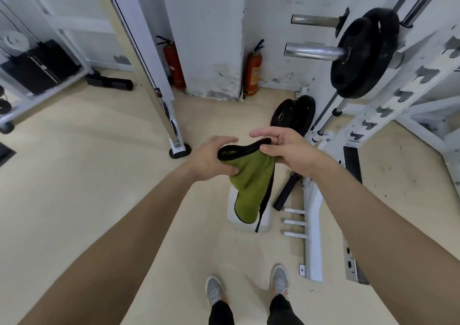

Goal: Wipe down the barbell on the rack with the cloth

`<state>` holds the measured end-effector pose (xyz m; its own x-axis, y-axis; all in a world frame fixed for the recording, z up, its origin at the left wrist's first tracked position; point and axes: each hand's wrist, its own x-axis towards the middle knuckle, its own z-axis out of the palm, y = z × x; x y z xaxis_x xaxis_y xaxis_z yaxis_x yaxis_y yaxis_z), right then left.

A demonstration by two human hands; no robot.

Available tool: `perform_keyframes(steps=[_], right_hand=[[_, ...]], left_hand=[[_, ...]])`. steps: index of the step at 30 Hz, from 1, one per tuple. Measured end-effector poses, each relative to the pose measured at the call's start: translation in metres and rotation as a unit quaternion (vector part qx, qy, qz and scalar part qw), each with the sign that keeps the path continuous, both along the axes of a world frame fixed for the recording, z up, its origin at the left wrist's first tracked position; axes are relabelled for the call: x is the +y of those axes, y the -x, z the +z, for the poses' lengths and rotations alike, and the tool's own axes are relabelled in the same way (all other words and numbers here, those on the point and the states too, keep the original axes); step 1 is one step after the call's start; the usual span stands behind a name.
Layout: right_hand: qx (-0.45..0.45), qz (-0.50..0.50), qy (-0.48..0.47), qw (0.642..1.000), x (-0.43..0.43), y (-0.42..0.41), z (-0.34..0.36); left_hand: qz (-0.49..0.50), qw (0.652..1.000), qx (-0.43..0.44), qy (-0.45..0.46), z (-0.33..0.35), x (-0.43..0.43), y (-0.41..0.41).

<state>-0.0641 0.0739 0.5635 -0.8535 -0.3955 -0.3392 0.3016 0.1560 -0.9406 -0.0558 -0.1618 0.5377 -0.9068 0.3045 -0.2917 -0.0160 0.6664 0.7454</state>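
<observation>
A green cloth (pixel 249 183) with a black border hangs between both hands at the middle of the view. My left hand (pixel 211 160) pinches its upper left part. My right hand (pixel 288 150) holds the black top edge between thumb and fingers. The barbell's steel sleeve (pixel 313 51) sticks out leftward at the upper right, with black weight plates (pixel 361 58) loaded on it. It rests on the white rack (pixel 408 80), well above and right of the cloth.
Two black plates (pixel 293 115) lean at the rack's base. A black handle (pixel 286 192) and a white step block (pixel 234 215) lie on the beige floor below the cloth. A white cable-machine post (pixel 149 63) stands left. Two red fire extinguishers (pixel 252 73) flank the back pillar.
</observation>
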Motion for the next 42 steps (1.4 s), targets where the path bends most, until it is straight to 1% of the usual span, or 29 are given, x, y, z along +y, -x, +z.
perform_keyframes(steps=[2, 3, 5, 8, 10, 13, 16, 18, 21, 24, 26, 28, 30, 32, 36, 38, 41, 42], right_hand=[[-0.012, -0.003, -0.020, 1.000, 0.008, 0.009, -0.017], [-0.012, -0.013, -0.044, 0.999, 0.013, 0.014, -0.029], [0.000, -0.033, -0.108, 0.994, 0.022, 0.024, -0.064], [0.007, -0.039, -0.176, 0.984, 0.031, 0.046, -0.132], [0.024, -0.043, -0.205, 0.978, 0.033, 0.066, -0.180], [0.049, -0.066, -0.228, 0.970, 0.037, 0.093, -0.254], [0.058, -0.084, -0.244, 0.964, 0.043, 0.102, -0.332], [0.051, -0.090, -0.256, 0.961, 0.048, 0.095, -0.387], [0.026, -0.091, -0.280, 0.955, 0.055, 0.066, -0.482], [-0.011, -0.074, -0.301, 0.951, 0.059, 0.018, -0.574], [-0.039, -0.062, -0.315, 0.946, 0.063, -0.015, -0.619], [-0.051, -0.051, -0.319, 0.945, 0.065, -0.037, -0.647], [-0.061, -0.043, -0.316, 0.946, 0.065, -0.040, -0.660], [-0.061, -0.048, -0.310, 0.948, 0.063, -0.025, -0.668], [-0.054, -0.086, -0.294, 0.950, 0.049, 0.030, -0.662], [-0.068, -0.077, -0.341, 0.934, 0.043, 0.050, -0.655], [-0.087, -0.037, -0.405, 0.909, 0.037, 0.059, -0.637], [-0.094, -0.024, -0.415, 0.905, 0.035, 0.059, -0.631]], left_hand=[[0.018, 0.998, -0.044, -0.031, -0.017, 0.004, 0.008], [0.039, 0.997, -0.056, -0.048, -0.028, 0.005, 0.012], [0.066, 0.994, -0.075, -0.054, -0.059, 0.007, 0.020], [0.076, 0.993, -0.087, -0.019, -0.119, 0.019, 0.037], [0.087, 0.994, -0.070, 0.014, -0.162, 0.032, 0.055], [0.126, 0.990, -0.047, 0.046, -0.229, 0.048, 0.081], [0.153, 0.984, -0.038, 0.078, -0.302, 0.062, 0.092], [0.149, 0.982, -0.035, 0.108, -0.358, 0.070, 0.087], [0.146, 0.979, -0.056, 0.133, -0.453, 0.079, 0.066], [0.141, 0.972, -0.117, 0.148, -0.541, 0.087, 0.029], [0.128, 0.965, -0.171, 0.154, -0.585, 0.091, 0.002], [0.119, 0.959, -0.210, 0.147, -0.612, 0.093, -0.017], [0.128, 0.956, -0.229, 0.131, -0.625, 0.093, -0.021], [0.160, 0.954, -0.230, 0.107, -0.632, 0.091, -0.012], [0.237, 0.947, -0.207, 0.058, -0.636, 0.087, 0.024], [0.266, 0.939, -0.211, 0.046, -0.632, 0.086, 0.039], [0.251, 0.941, -0.212, 0.087, -0.612, 0.085, 0.044], [0.254, 0.939, -0.218, 0.084, -0.605, 0.084, 0.044]])
